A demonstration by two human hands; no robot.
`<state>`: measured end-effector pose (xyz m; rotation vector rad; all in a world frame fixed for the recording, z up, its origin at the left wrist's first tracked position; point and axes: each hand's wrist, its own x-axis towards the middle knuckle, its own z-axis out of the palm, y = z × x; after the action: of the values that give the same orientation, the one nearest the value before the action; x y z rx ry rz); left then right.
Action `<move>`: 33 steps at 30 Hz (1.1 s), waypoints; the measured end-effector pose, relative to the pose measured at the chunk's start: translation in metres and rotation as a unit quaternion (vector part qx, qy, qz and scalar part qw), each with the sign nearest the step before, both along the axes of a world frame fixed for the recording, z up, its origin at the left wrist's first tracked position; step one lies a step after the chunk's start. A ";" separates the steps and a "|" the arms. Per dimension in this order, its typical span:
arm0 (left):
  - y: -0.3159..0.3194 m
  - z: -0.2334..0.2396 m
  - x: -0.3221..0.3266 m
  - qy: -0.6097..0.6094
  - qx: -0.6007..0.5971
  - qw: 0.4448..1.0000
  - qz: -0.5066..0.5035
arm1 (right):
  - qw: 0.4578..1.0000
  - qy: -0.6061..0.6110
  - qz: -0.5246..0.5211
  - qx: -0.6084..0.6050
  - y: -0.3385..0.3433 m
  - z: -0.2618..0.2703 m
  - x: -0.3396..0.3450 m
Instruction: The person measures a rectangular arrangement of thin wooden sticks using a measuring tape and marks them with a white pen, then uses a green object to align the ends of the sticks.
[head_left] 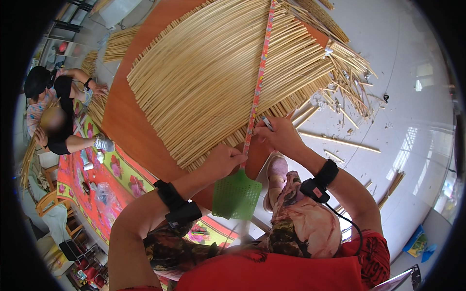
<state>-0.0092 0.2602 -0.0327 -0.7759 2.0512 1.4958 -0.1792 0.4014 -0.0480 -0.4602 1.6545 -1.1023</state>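
A wide mat of straw-coloured stalks (204,83) lies on a brown wooden board or table (120,105). Across it runs a long, red-patterned stick (259,78), which appears to be the handle of a fly swatter with a green mesh head (236,196). My left hand (226,159) pinches this handle just above the mesh, at the mat's near edge. In my right hand (278,132) is a marker pen (267,123), its top end showing. The fingers of that hand are close against the handle; the pen's tip is hidden.
Cut stalks and scraps (349,98) litter the tiled floor (407,120) at right. On the left, a seated person (54,105) has a hand near a stalk bundle (97,109). Beneath lies a red floral sheet (120,182) with a clear plastic bag (105,196). My foot (277,169) is below the board's edge.
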 end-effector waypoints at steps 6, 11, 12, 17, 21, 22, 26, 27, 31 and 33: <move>-0.004 -0.010 0.001 -0.043 0.010 0.999 0.000 | 0.947 0.293 0.036 -0.128 0.007 -0.007 0.002; -0.003 -0.016 0.003 -0.042 0.035 0.998 0.021 | 0.856 0.478 0.114 -0.162 0.012 -0.017 0.002; -0.004 -0.011 -0.002 -0.065 0.043 0.997 0.018 | 0.853 0.484 0.111 -0.163 0.012 -0.015 0.002; -0.005 -0.007 -0.002 -0.053 0.021 0.998 -0.017 | 0.798 0.569 0.158 -0.119 0.009 -0.022 0.003; -0.009 -0.005 0.000 -0.060 0.034 0.998 -0.012 | 0.806 0.557 0.156 -0.128 0.006 -0.019 0.006; -0.013 0.000 -0.005 -0.051 0.030 0.998 -0.017 | 0.807 0.556 0.152 -0.128 0.006 -0.019 0.006; -0.026 0.034 -0.026 -0.023 -0.128 0.980 -0.151 | 0.823 0.532 0.156 -0.123 0.005 -0.021 0.006; -0.030 0.039 -0.034 0.009 -0.177 0.973 -0.147 | 0.822 0.535 0.154 -0.122 0.005 -0.021 0.006; -0.046 0.053 -0.095 0.122 -0.267 0.950 -0.103 | 0.839 0.505 0.172 -0.110 0.007 -0.017 0.005; -0.057 0.038 -0.121 0.201 -0.329 0.917 -0.098 | 0.839 0.506 0.158 -0.126 0.008 -0.017 0.006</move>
<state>-0.1306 0.2033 0.0056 -0.4807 2.9103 0.8873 -0.1734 0.4091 -0.0651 -1.6473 2.1852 -0.8492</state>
